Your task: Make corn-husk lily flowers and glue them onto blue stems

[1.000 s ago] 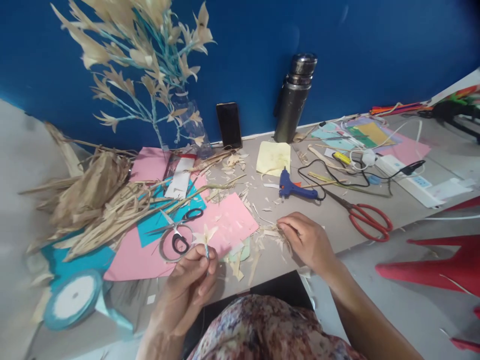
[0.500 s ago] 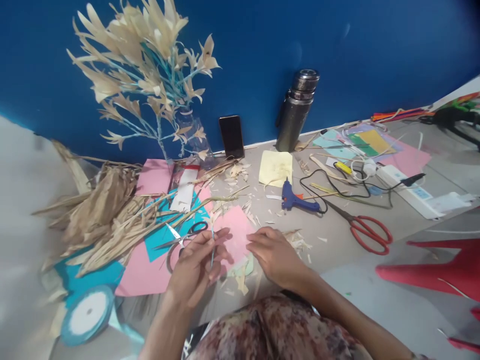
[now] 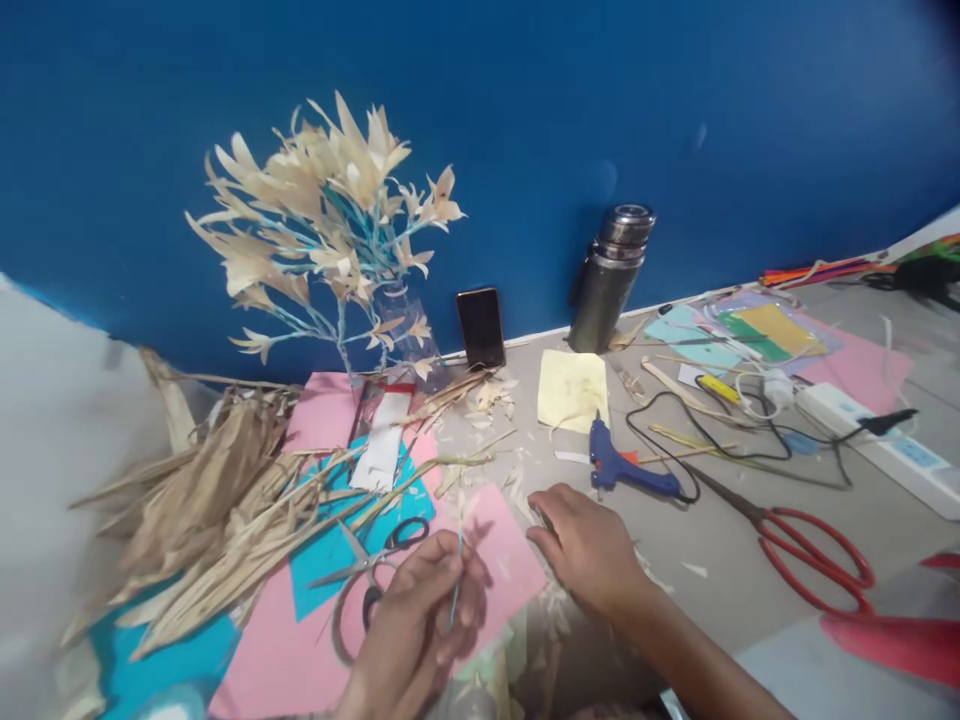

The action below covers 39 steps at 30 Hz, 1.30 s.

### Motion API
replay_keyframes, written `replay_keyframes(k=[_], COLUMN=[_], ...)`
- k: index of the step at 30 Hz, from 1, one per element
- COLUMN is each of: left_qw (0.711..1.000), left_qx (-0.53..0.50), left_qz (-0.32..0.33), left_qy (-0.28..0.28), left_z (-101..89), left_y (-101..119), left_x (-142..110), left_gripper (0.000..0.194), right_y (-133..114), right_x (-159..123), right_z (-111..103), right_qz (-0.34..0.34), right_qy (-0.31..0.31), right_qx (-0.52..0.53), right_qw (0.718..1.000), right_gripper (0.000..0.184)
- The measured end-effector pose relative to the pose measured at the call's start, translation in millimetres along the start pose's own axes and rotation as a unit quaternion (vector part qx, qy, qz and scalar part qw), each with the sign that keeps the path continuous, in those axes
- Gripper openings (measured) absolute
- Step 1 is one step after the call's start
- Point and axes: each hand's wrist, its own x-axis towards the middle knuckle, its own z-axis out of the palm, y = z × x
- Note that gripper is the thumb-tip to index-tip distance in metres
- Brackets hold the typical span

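My left hand (image 3: 435, 610) pinches a thin stem wrapped in light blue (image 3: 455, 590), held upright with a small pale piece at its top. Over the edge of a pink sheet (image 3: 517, 570), my right hand (image 3: 585, 545) hovers or rests low with bent fingers and a gap between thumb and forefinger; nothing shows in it. Close to the left hand lie scissors with black handles (image 3: 367, 565), spread apart on the papers. A blue glue gun (image 3: 626, 470) lies beyond my right hand, beside a yellow paper (image 3: 574, 385). Pale husk scraps (image 3: 514, 490) are scattered between.
Dried husks (image 3: 217, 490) pile at the left. Husk flowers (image 3: 322, 230) stand in a clear bottle (image 3: 412, 330) by the blue wall. A phone (image 3: 481, 328) and a flask (image 3: 609, 280) stand behind. Red-handled scissors (image 3: 814, 560), cords and a power strip (image 3: 877, 440) lie right.
The view has tilted up and shifted, so things sit lower in the picture. My left hand still holds the stem. My right hand has moved slightly away from it, its fingers more bent.
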Motion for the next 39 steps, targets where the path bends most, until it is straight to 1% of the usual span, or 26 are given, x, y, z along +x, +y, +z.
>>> replay_keyframes(k=[3,6,10,14,16,19,21,23,26,29,32,33,34,36,37,38,39], left_qw=[1.000,0.999,0.999,0.999,0.999,0.998,0.996,0.995,0.996,0.997,0.998,0.998,0.998,0.998,0.997,0.997,0.997], left_qx=[-0.011,-0.012,-0.010,-0.018,-0.021,-0.037,-0.049,-0.055,-0.046,-0.038,-0.033,-0.027,-0.022,-0.012,-0.007,-0.002,0.002], left_qz=[-0.006,0.000,0.003,-0.002,0.002,0.041,0.067,0.076,0.065,0.059,0.058,0.055,0.051,0.051,0.054,0.060,0.066], left_qy=[0.005,0.030,0.052,0.044,0.031,0.027,0.032,0.033,0.024,0.014,0.018,0.022,0.029,0.042,0.047,0.050,0.048], left_z=[0.3,0.2,-3.1,-8.8,-10.3,-10.4,-10.2,-10.9,-14.1,-18.1,-19.7,-19.4,-18.6,-16.3,-15.0,-13.6,-12.2], left_y=[8.1,21.7,32.5,31.1,30.7,34.3,38.1,41.1,41.7,39.5,39.1,39.8,40.8,43.0,44.0,44.6,44.7], left_x=[-3.5,-7.5,-8.3,-4.3,-3.2,-4.4,-5.7,-6.3,-5.5,-4.0,-3.0,-3.1,-3.4,-4.7,-5.5,-6.3,-7.0], left_gripper=[0.031,0.030,0.031,0.036,0.036,0.034,0.033,0.032,0.030,0.028,0.026,0.025,0.025,0.023,0.022,0.021,0.021], right_y=[-6.1,-2.9,9.7,16.6,15.6,12.8,13.9,19.3,32.9,45.2,54.4,58.1,62.6,74.3,81.2,88.3,95.2], right_x=[10.5,11.4,6.2,11.6,19.1,30.1,33.6,32.2,21.1,0.5,-25.1,-33.8,-42.4,-59.1,-67.2,-75.0,-82.5], right_z=[-1.5,-2.8,-6.5,-17.8,-26.3,-36.2,-38.3,-38.6,-42.5,-52.2,-57.8,-57.7,-57.2,-57.0,-58.4,-60.8,-64.3], right_qz=[0.021,0.041,0.050,0.003,-0.020,-0.027,-0.022,-0.006,0.045,0.102,0.111,0.104,0.096,0.087,0.093,0.110,0.139], right_qy=[-0.055,-0.058,-0.022,0.004,0.033,0.079,0.099,0.123,0.176,0.235,0.273,0.270,0.250,0.183,0.151,0.134,0.139], right_qx=[-0.023,-0.004,0.028,0.039,0.046,0.054,0.058,0.068,0.076,0.072,0.061,0.051,0.038,0.012,-0.001,-0.012,-0.026], right_qw=[0.998,0.997,0.998,0.999,0.998,0.995,0.993,0.990,0.980,0.964,0.954,0.956,0.963,0.979,0.984,0.985,0.980], right_gripper=[0.021,0.023,0.022,0.025,0.023,0.023,0.022,0.022,0.023,0.028,0.034,0.034,0.033,0.029,0.027,0.026,0.026])
